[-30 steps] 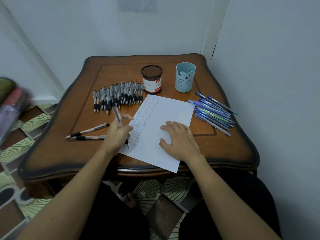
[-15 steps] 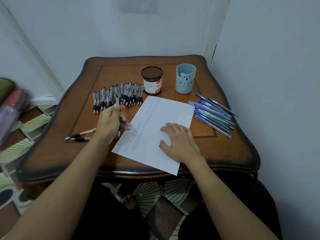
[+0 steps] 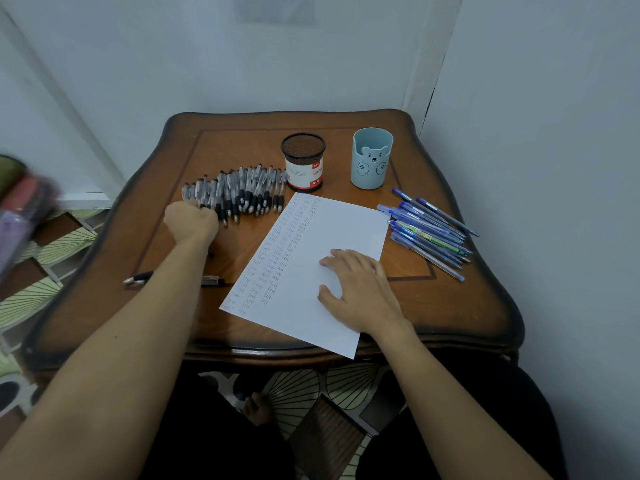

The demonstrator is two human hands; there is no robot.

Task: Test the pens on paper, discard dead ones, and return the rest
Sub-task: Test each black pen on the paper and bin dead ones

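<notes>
A white paper with columns of small scribbles lies on the wooden table. My right hand rests flat on it, fingers straight. A row of black-grip pens lies behind the paper. My left hand is at the left end of that row, with its fingers curled round a black pen that is mostly hidden under the hand. Two more black pens lie apart at the front left, partly covered by my left forearm. A pile of blue pens lies right of the paper.
A black mesh pen cup and a light blue bear cup stand behind the paper. White walls close in behind and on the right. Blurred objects sit at the left edge, over a patterned floor.
My left hand lifted the pen off the paper's left edge and carried it back and left to the row of black pens. My right hand stayed on the paper.
</notes>
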